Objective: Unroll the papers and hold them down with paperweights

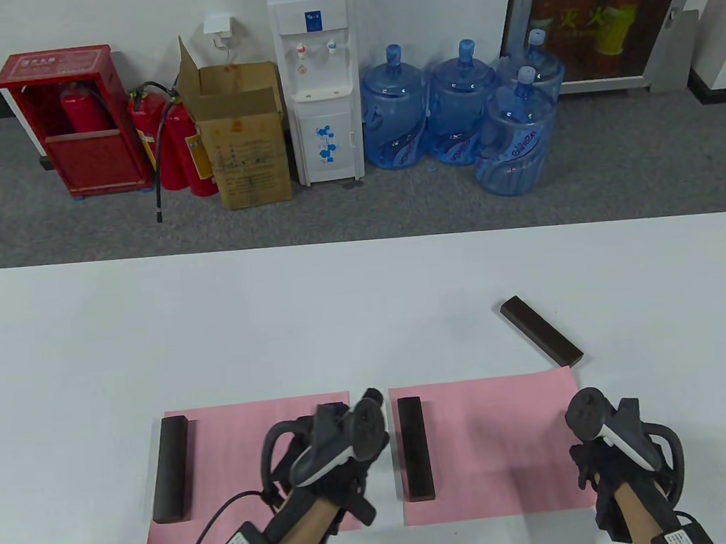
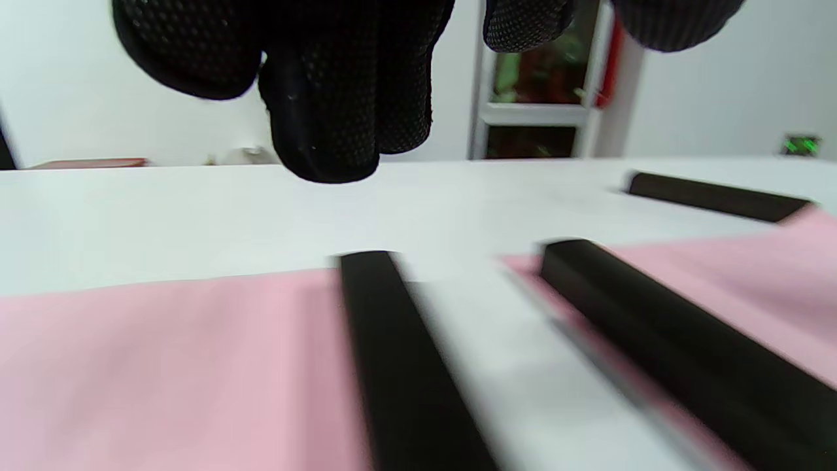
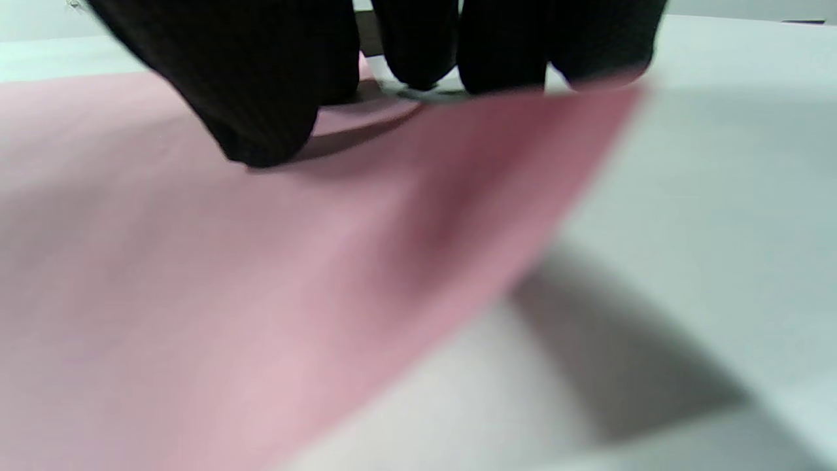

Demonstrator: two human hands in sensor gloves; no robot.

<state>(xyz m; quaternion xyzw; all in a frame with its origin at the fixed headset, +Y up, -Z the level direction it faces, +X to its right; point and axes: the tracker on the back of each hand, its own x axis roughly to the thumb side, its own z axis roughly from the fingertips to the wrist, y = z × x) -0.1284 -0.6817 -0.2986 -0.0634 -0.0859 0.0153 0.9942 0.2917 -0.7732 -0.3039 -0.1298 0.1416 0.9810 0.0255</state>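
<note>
Two pink papers lie flat on the white table (image 1: pixel 278 317). The left paper (image 1: pixel 240 467) has a dark paperweight (image 1: pixel 171 470) on its left edge and a second one (image 2: pixel 405 366) on its right edge, mostly hidden under my left hand (image 1: pixel 351 428) in the table view. In the left wrist view my left fingers (image 2: pixel 327 98) hang above that weight and hold nothing. The right paper (image 1: pixel 499 444) has a paperweight (image 1: pixel 415 448) on its left edge. My right hand (image 1: pixel 587 452) presses on its right edge, which lifts slightly (image 3: pixel 497 216). A loose paperweight (image 1: pixel 541 331) lies by that paper's far right corner.
The table's far edge (image 1: pixel 360 242) faces a floor with a water dispenser (image 1: pixel 317 79), blue water bottles (image 1: pixel 463 111), a cardboard box (image 1: pixel 243 136) and red fire extinguishers (image 1: pixel 167 143). A cable (image 1: pixel 214 526) trails from my left forearm.
</note>
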